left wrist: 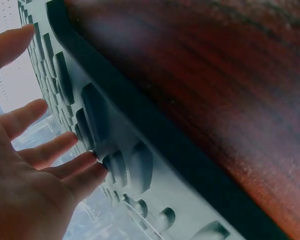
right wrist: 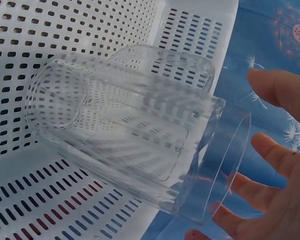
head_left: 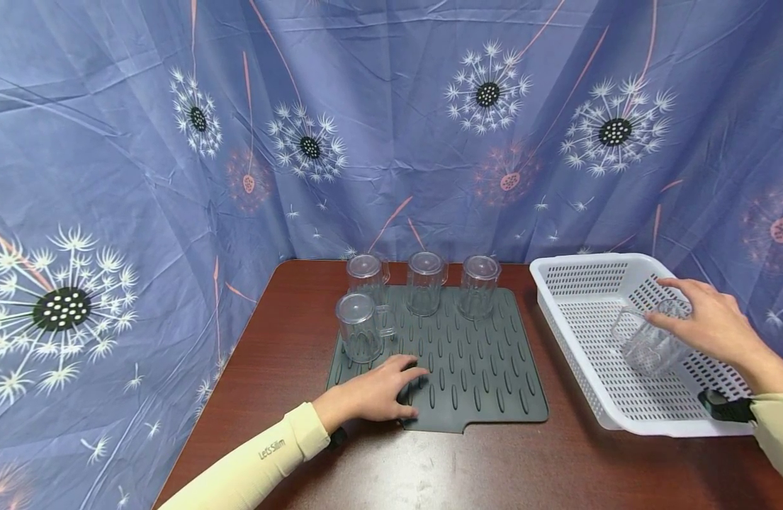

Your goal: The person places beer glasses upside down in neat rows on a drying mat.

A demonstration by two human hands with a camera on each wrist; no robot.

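Observation:
A clear mug with a handle stands in a white perforated basket on the right. Over its top reaches my right hand, thumb and fingers spread around the rim. In the right wrist view the thumb is apart from the mug; some fingertips lie close to the rim, and I cannot tell whether they touch. My left hand, fingers spread and holding nothing, is at the front left of a dark ribbed mat. Just beyond it a clear mug stands upside down on the mat.
Three more clear mugs, a left one, a middle one and a right one, line the mat's back edge. The brown table carries mat and basket. A blue dandelion-print curtain hangs behind and at the left.

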